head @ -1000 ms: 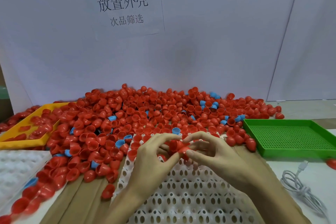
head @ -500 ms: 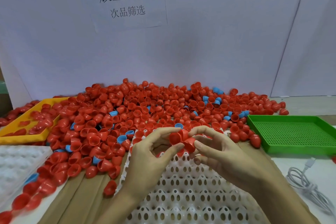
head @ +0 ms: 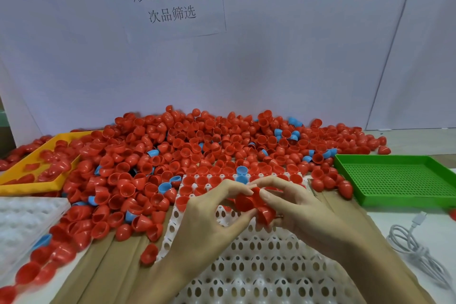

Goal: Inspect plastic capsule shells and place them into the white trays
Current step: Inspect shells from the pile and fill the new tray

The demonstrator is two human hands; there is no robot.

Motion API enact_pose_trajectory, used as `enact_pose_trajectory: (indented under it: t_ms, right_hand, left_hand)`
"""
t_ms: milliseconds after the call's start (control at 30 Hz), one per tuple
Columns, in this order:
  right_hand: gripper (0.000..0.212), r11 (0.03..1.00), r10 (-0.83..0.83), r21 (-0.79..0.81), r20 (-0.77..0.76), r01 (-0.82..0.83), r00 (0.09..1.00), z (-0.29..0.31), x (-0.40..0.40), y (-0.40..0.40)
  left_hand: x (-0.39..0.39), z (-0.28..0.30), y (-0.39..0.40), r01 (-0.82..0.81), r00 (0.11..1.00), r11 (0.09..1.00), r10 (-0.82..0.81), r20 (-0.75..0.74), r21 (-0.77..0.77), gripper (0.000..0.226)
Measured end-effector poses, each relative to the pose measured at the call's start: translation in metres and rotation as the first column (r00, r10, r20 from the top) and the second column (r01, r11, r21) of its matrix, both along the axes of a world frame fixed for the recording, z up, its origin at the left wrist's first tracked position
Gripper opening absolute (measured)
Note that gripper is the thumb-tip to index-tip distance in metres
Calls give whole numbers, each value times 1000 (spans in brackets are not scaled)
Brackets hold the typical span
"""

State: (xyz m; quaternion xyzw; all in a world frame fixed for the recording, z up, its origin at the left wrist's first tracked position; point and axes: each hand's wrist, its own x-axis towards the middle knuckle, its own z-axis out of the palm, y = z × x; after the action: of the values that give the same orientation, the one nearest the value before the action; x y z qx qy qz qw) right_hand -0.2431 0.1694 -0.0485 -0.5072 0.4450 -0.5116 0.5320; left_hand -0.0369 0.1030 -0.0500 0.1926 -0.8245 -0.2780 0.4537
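Cardboard-topped bench (head: 103, 261) — white backdrop (head: 296, 56) behind

head cam | faces forward-down | close over white tray (head: 259, 266)

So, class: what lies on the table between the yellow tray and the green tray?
The head view shows the pile of red and blue shells between the yellow tray and the green tray.

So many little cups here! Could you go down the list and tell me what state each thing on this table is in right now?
Left hand: pinching a red shell.
Right hand: pinching a red shell.
Red shells in hands: held together above the tray.
White tray: far rows filled, near holes open.
Shell pile: loose, mostly red, some blue.
Green tray: holds nothing visible.
Yellow tray: holds red pieces.
White cable: coiled, unplugged.
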Motion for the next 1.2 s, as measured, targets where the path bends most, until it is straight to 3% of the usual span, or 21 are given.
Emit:
enact_pose_trajectory:
  t_ms: [200,400,533,667,967,1067,1200]
  right_hand:
    - [28,997,-60,-35,74,63,995,-2,-3,-3]
    - [25,997,-65,-25,83,68,994,0,-2,-1]
    - [28,999,19,-34,54,-17,998,0,-1,1]
    - [28,999,12,-39,19,-11,1000,0,1,1]
    - [26,999,-35,6,74,35,997,-5,-2,-3]
    - [27,998,-64,23,96,62,993,-4,-4,-4]
    - [30,996,-85,46,161,79,983,0,-8,-1]
  left_hand:
    - [-1,-3,-1,-26,999,999,27,17,-41,28]
    - [-3,-4,-3,-65,998,992,66,-8,106,28]
    - [-1,-4,-9,-72,997,945,80,-15,320,22]
    - [0,-4,-11,-51,996,919,78,-53,392,18]
    - [2,-11,-19,-116,993,937,112,30,329,15]
    - [7,-14,-31,-198,979,893,163,120,405,9]
    - [16,-13,-42,-151,985,786,171,23,600,13]
